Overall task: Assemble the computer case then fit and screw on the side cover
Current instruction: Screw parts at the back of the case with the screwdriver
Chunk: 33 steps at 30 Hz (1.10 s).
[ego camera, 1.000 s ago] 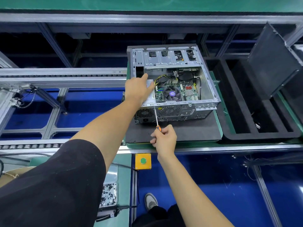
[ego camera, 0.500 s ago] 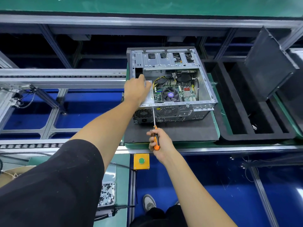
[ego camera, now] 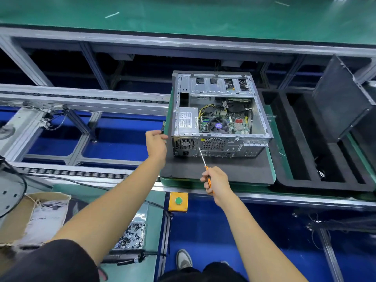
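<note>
The open case lies on its side ahead of both hands, rear panel nearest; the right hand grips a screwdriver aimed there, while the left hand, fingers curled, sits at the case's left rear corner.

We see a black short sleeve on the left arm, with both forearms bare down to the hands. Dark trousers and a grey shoe with a pale sole show below.
</note>
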Available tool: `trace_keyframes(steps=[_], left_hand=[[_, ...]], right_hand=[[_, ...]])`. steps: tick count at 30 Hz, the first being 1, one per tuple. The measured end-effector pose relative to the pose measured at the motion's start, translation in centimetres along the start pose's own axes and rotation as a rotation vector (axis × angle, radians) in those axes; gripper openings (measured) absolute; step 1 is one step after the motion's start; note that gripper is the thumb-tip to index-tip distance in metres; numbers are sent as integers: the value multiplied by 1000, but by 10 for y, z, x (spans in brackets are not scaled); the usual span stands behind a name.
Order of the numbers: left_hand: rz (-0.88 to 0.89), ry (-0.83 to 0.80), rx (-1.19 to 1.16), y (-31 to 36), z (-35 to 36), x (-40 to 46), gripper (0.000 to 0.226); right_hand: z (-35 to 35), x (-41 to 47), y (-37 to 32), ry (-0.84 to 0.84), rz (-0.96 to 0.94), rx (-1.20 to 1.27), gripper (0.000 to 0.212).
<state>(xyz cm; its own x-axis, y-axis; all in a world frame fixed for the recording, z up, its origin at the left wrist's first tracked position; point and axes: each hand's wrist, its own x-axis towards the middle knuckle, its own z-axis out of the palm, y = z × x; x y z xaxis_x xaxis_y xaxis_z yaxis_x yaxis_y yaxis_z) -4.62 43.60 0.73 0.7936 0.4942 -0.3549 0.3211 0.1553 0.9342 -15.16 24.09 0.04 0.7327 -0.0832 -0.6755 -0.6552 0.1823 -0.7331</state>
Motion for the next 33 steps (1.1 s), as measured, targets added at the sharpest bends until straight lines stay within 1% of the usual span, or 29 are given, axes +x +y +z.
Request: trace_keyframes(steps=[2,3,6,9,13,15,16,20,23,27,33], left_hand=[[-129,30,-55,-26,-6,-9,29],[-170,19,-34,-38,-7,-14,30],[-180,-40,97,-62,-1,-28,30],[-88,-110,151,-70,15,-40,26],[218,-328,463,-82,21,-46,20],[346,-367,576,-87,21,-47,19],[374,-367,597,-89,21,-48,20],[400,-349,623,-98,22,-52,28],[473,-369,711,-107,24,-54,36],[524,-364,745,-108,26,-49,37],[517,-371,755,-106,24,-42,33]], right_hand=[[-1,3,4,-5,-5,-34,12],[-1,5,7,-6,0,-46,11],[-1,9,12,-3,20,-70,9],[-4,12,18,-2,34,-83,8],[-6,20,24,24,42,-107,11],[-8,24,28,31,37,-118,11],[-9,26,31,37,33,-121,11],[-10,34,38,62,19,-128,16],[-8,39,42,57,12,-139,17],[-8,45,45,66,15,-153,17],[-9,51,50,78,34,-136,17]])
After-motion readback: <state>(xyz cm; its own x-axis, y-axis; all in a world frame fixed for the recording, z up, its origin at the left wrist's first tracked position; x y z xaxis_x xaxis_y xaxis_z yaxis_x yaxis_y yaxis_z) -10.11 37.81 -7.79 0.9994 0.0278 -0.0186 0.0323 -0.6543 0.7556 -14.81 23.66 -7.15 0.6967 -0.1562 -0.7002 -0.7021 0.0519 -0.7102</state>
